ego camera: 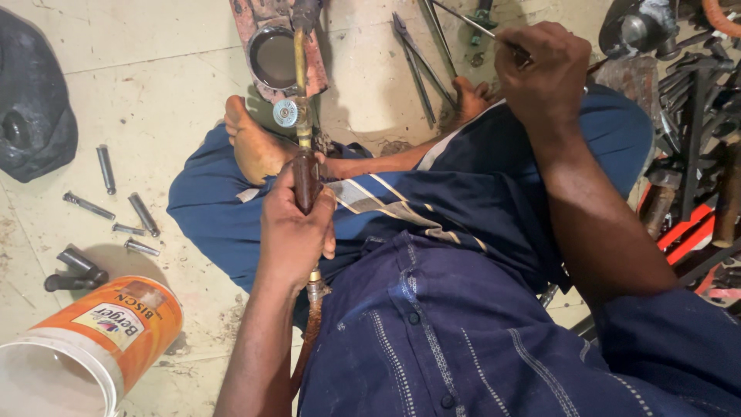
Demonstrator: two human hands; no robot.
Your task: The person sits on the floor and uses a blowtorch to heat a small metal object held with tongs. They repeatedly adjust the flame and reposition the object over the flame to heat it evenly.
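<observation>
I sit cross-legged on the floor in dark blue clothes. My left hand [293, 232] grips the brown handle of a brass gas torch [302, 131] that points away from me; a small round valve knob [285, 113] sits on its stem, and a hose runs down from the handle. The torch tip reaches a round metal part [274, 58] on a rusty reddish piece ahead. My right hand [540, 73] is raised at the upper right, fingers closed on a thin metal rod [471, 22] slanting to the upper left.
Several steel bolts [116, 208] lie loose on the tiled floor at left. An orange-and-white paint bucket [93, 340] lies on its side at lower left. A dark bag [35, 100] is at far left. Pliers [417, 58] lie ahead. Metal tools [687, 116] pile at right.
</observation>
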